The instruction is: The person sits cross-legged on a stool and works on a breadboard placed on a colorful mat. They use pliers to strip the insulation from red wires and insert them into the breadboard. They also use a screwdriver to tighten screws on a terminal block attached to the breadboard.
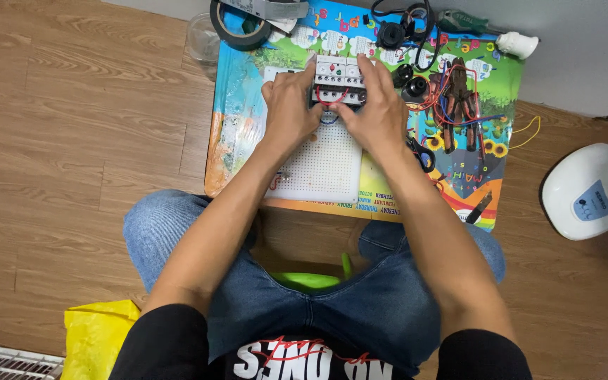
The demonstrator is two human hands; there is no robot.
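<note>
A row of white circuit breakers (338, 71) sits at the far end of a white perforated board (325, 165) on a small colourful table (233, 134). My left hand (288, 109) presses on the left side of the breakers, fingers curled over their front edge. My right hand (376, 105) covers the right side, with the index finger stretched over the top of the breakers. A short red wire loop (327, 100) shows between the two hands, below the breakers. What the fingertips pinch is hidden.
Pliers with dark red handles (457, 98) and tangled coloured wires lie on the table's right. A black tape roll (239, 28), black cable (402, 21) and a screwdriver (467, 23) lie at the far edge. A white fan base (585, 191) stands right, a yellow bag (96, 334) lower left.
</note>
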